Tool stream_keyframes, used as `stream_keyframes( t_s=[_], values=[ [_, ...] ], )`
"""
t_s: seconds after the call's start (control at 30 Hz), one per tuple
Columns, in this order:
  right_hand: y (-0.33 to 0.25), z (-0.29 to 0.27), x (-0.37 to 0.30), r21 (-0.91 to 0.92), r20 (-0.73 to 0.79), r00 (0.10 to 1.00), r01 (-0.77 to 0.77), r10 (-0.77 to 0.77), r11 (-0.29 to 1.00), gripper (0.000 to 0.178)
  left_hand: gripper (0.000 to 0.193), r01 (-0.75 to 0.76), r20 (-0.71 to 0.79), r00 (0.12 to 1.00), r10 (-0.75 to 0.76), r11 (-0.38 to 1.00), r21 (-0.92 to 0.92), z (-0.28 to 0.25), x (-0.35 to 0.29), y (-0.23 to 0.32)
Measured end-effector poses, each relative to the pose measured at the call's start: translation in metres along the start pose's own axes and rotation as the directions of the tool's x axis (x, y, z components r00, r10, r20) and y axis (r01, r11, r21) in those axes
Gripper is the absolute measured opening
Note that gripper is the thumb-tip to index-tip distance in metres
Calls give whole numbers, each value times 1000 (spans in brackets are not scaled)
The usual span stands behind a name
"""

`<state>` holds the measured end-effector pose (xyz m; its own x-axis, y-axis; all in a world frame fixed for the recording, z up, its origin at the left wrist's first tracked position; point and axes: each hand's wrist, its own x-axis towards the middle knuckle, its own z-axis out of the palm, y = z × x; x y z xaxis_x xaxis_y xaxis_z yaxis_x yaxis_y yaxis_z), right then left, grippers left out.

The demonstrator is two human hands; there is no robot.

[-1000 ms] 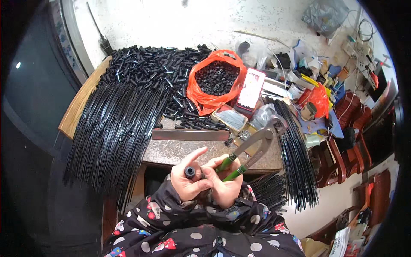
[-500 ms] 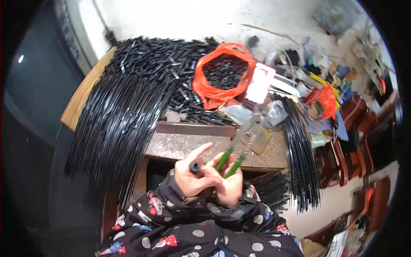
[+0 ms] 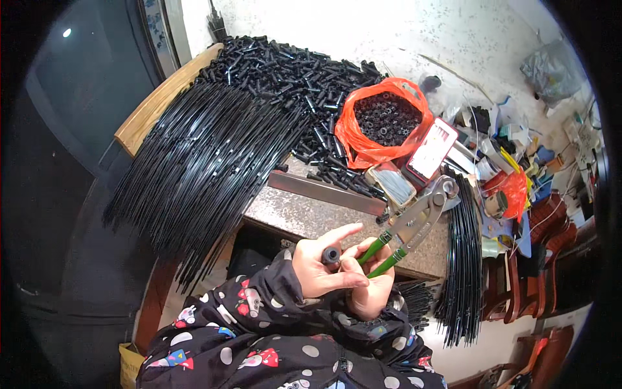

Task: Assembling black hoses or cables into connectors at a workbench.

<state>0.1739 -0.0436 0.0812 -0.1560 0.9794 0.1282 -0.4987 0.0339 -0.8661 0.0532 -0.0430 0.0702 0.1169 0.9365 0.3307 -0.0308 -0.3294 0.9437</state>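
A black tubular piece (image 3: 331,255) is held in my left hand (image 3: 314,269), its round hollow end facing up between palm and fingers. The left index finger stretches out, and the left thumb reaches across to my right hand (image 3: 374,288). My right hand is closed round the green handles of a pair of pliers (image 3: 420,223). Their metal jaws point away to the upper right, over the tabletop near a clear-lidded box. The two hands are close together in front of the table's near edge. Whether anything small lies between the touching fingertips cannot be made out.
Long thin black rods (image 3: 214,155) overhang the table's left edge; another bundle (image 3: 461,259) hangs at right. Behind lie heaped short black tubes (image 3: 278,81), a red bag (image 3: 353,139) of small black parts and a phone (image 3: 433,148). A metal bar (image 3: 324,192) crosses the tabletop (image 3: 291,217).
The whole view has swung, so the table and hands appear farther right and tilted. My hands keep hold of the black tubular piece and the pliers, with little change in pose.
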Motion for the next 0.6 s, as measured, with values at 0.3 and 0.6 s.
stream_keyframes(
  t_s=[0.3,0.6],
  values=[
    [2,-1,2,-53,56,997,65,-62,997,24,71,80,-5,997,-80,997,4,-5,2,18],
    [5,10,-6,-202,-68,963,241,-259,949,24,79,-80,-162,980,113,976,201,8,-2,4]
  ],
)
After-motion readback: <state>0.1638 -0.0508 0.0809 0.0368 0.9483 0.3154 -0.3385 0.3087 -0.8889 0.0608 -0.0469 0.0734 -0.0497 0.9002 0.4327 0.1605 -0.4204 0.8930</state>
